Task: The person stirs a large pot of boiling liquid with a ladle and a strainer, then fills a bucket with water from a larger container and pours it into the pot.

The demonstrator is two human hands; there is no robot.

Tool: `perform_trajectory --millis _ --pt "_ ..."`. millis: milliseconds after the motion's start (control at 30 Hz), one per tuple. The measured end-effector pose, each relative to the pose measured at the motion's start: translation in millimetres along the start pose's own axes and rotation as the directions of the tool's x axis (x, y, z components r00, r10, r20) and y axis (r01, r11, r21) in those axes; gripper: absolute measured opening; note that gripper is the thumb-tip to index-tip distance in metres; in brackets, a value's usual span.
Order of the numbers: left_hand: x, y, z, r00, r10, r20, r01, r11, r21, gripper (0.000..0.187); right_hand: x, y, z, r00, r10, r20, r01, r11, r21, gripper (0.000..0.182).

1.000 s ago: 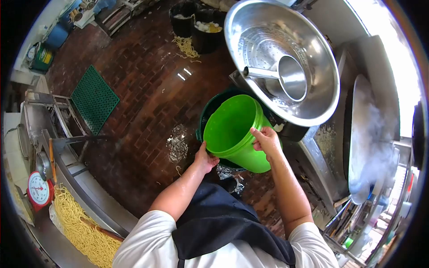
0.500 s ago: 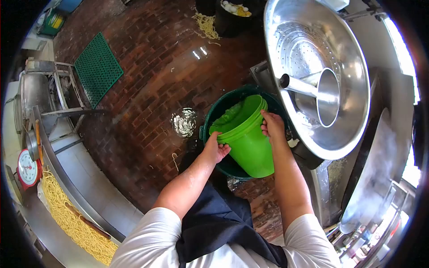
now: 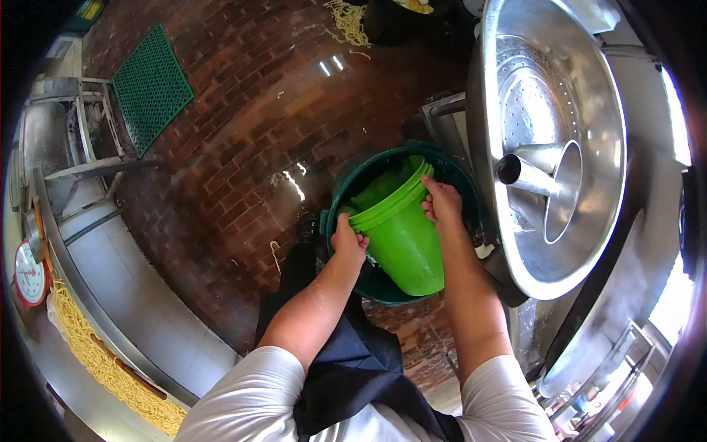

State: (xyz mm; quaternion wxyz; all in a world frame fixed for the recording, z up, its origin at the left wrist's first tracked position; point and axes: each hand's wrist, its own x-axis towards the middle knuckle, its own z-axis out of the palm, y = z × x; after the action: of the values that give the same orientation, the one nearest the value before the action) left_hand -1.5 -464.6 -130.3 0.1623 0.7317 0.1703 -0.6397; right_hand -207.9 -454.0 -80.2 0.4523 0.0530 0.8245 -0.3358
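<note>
A bright green plastic bucket (image 3: pixel 403 250) is tilted, its mouth facing away from me, inside the top of a larger dark green tub (image 3: pixel 340 193). My left hand (image 3: pixel 349 237) grips the bucket's rim on the left side. On the right side of the same rim, my right hand (image 3: pixel 442 202) is closed with the thumb over the edge. The tub stands on the wet brick floor, and its contents are mostly hidden behind the bucket.
At right stands a large steel basin (image 3: pixel 607 81) with a perforated bottom, holding a handled metal scoop (image 3: pixel 532 174). Yellow noodles (image 3: pixel 118 372) lie on the left counter near a red scale (image 3: pixel 31 272). A green mat (image 3: pixel 153 90) and spilled noodles (image 3: pixel 348 20) are on the floor.
The bucket has tipped slightly and shifted a little left, with both hands still on its rim. My view has shifted, so the basin appears farther right.
</note>
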Motion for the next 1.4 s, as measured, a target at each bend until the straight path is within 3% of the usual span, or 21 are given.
perform_trajectory --millis 233,333,400,567,767,933,1067,1133,1167,1233,1267,1333,1367,1400 --pt "24 2 12 0.997 -0.026 -0.079 0.031 0.998 0.063 0.032 17 11 4 1.000 0.023 0.005 -0.023 1.000 0.020 0.031" --pt "38 1 15 0.999 0.020 -0.044 -0.016 0.997 0.080 0.037 23 18 5 0.999 0.048 -0.006 -0.047 0.995 0.085 0.030" --pt "48 -1 13 0.996 0.047 0.081 -0.053 0.996 0.076 0.037 24 24 5 0.998 0.056 -0.028 -0.053 0.993 0.106 0.029" --pt "67 -4 16 0.993 0.069 0.098 -0.079 0.991 0.104 0.036 35 39 5 0.992 0.113 -0.064 -0.102 0.983 0.151 0.027" --pt "90 -7 18 0.993 0.073 0.094 -0.085 0.989 0.121 0.034 53 56 5 0.997 0.078 0.011 -0.079 0.974 0.210 0.031" --pt "96 -11 11 0.995 0.072 0.076 -0.082 0.987 0.141 0.032 62 63 5 0.996 0.088 0.017 -0.089 0.992 0.089 0.031" --pt "85 -26 -14 0.976 0.090 0.197 -0.138 0.958 0.251 0.027 49 71 -15 0.994 0.082 0.066 -0.092 0.983 0.162 0.033" --pt "63 -40 -30 0.961 0.151 0.232 -0.227 0.908 0.352 0.029 38 70 -28 0.993 0.121 -0.013 -0.121 0.990 -0.075 0.042" --pt "46 -49 -37 0.953 0.204 0.222 -0.280 0.873 0.400 0.032 31 74 -33 0.994 0.112 -0.015 -0.113 0.991 -0.065 0.042" --pt "40 -82 -62 0.932 0.284 0.223 -0.356 0.829 0.432 0.035 27 101 -43 0.944 -0.270 -0.188 0.131 0.833 -0.537 0.048" --pt "39 -90 -65 0.908 0.357 0.219 -0.418 0.781 0.463 0.038 27 113 -52 0.941 -0.276 -0.196 0.135 0.837 -0.530 0.048" --pt "31 -86 -63 0.916 0.332 0.225 -0.401 0.764 0.506 0.040 26 131 -75 0.907 -0.415 -0.065 0.287 0.725 -0.627 0.047" --pt "29 -83 -63 0.929 0.302 0.215 -0.371 0.749 0.549 0.041 26 140 -83 0.904 -0.419 -0.083 0.281 0.730 -0.623 0.047" --pt "54 -81 -62 0.887 0.399 0.233 -0.460 0.716 0.526 0.042 21 147 -88 0.933 -0.352 -0.077 0.243 0.772 -0.588 0.044"
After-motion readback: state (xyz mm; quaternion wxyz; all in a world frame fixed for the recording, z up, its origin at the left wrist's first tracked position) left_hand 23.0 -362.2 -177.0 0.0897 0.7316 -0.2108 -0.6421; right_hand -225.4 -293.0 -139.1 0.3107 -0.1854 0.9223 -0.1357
